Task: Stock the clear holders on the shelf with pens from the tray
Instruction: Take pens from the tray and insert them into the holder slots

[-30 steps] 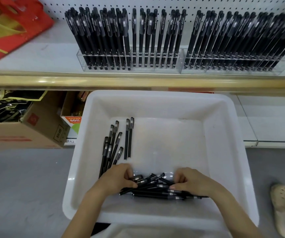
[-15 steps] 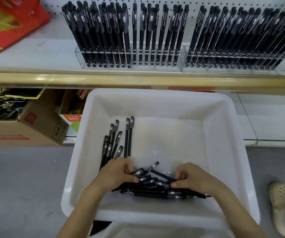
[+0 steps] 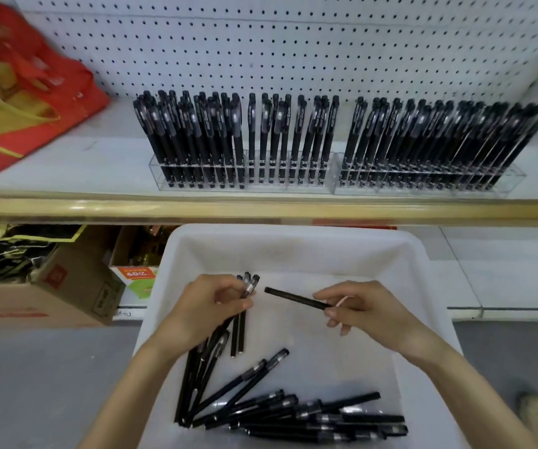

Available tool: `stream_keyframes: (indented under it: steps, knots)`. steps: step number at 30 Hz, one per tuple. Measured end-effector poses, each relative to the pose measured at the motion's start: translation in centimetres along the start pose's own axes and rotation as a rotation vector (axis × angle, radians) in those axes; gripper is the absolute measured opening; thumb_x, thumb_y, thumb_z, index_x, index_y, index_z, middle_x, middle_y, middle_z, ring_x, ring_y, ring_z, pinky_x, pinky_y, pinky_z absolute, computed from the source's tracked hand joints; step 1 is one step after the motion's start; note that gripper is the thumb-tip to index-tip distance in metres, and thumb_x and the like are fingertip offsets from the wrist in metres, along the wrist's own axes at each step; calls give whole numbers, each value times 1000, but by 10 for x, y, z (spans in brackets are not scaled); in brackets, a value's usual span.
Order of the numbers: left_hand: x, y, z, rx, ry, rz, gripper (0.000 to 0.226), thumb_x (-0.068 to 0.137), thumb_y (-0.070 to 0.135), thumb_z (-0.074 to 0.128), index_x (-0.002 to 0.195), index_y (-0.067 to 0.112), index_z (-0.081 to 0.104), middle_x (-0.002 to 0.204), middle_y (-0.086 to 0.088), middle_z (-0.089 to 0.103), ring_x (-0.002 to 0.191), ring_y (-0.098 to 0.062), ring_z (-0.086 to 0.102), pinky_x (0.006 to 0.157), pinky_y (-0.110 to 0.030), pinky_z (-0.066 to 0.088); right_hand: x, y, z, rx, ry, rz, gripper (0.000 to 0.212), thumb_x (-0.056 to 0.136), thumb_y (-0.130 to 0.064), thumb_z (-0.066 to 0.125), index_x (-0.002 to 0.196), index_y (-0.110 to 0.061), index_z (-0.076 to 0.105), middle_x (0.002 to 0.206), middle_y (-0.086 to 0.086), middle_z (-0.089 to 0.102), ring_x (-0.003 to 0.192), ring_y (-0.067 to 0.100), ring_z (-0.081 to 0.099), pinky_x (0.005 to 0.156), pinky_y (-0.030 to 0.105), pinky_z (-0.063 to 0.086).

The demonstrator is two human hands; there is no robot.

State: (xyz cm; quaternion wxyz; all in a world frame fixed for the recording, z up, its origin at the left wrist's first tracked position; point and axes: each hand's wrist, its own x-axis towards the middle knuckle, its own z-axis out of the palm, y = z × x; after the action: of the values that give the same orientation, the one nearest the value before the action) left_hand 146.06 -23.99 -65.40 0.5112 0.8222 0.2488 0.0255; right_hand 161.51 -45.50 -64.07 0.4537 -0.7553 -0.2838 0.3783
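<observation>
Left hand (image 3: 209,307), over the tray (image 3: 293,251): fingers curled round a small bundle of pens (image 3: 239,335), caps up. Right hand (image 3: 366,311), over the tray: pinches a single pen (image 3: 295,298), pointing toward the tray's left side. Loose pens (image 3: 309,416) lie in the tray's near part. Clear holders (image 3: 325,181), on the shelf (image 3: 67,176) beyond the tray, carry upright pens.

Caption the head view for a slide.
Over a white plastic tray, the left hand grips several black capped pens; the right hand pinches a single black pen below clear plastic holders.
</observation>
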Motion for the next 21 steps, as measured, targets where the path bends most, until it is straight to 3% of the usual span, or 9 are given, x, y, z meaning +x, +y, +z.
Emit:
stream_keyframes:
  steps: [2,6,8,11,14,17,21]
  knots:
    - [6,8,-9,20,13,19,9,81,15,74,83,24,73,78,8,72,74,-3,65,73,-16,50,8,-19,-3,38,88,-73,10,82,2,69,88,-7,68,81,10,67,64,22,69,51,24,50]
    - [18,28,-33,-199,95,-6,14,77,13,76,90,13,71,81,-1,73,80,-11,68,78,-22,52,25,-57,-9,197,220,-260,14,71,5,76,73,-3,64,71,18,65,54,16,61,49,23,48]
    - [24,39,-47,-282,170,11,13,79,13,74,90,8,70,80,-5,73,80,-14,69,80,-26,53,35,-76,-12,303,225,-351,14,66,-1,76,76,-4,66,76,19,67,57,13,60,54,22,50]
    - [34,53,-64,-372,247,66,10,83,11,68,91,6,70,84,-7,74,85,-19,70,81,-28,54,53,-104,-19,409,195,-442,17,74,-4,68,91,-6,68,84,6,72,67,11,64,65,19,53]
    - [42,63,-76,-402,307,120,9,85,12,66,92,10,71,86,-5,73,86,-18,70,76,-23,56,70,-136,-24,359,275,-547,25,82,-1,64,106,-10,63,89,11,71,70,12,67,66,20,53]
    - [49,68,-82,-392,360,134,10,86,18,66,92,14,72,88,-2,72,89,-18,68,83,-34,57,89,-164,-21,244,406,-663,34,88,-2,62,113,-19,46,92,24,65,68,14,66,59,24,53]
    - [53,72,-83,-420,355,119,10,89,16,63,90,18,73,85,8,73,89,-17,69,88,-47,55,119,-179,-15,24,507,-754,35,92,-12,61,104,-34,36,88,5,63,66,12,64,62,26,48]
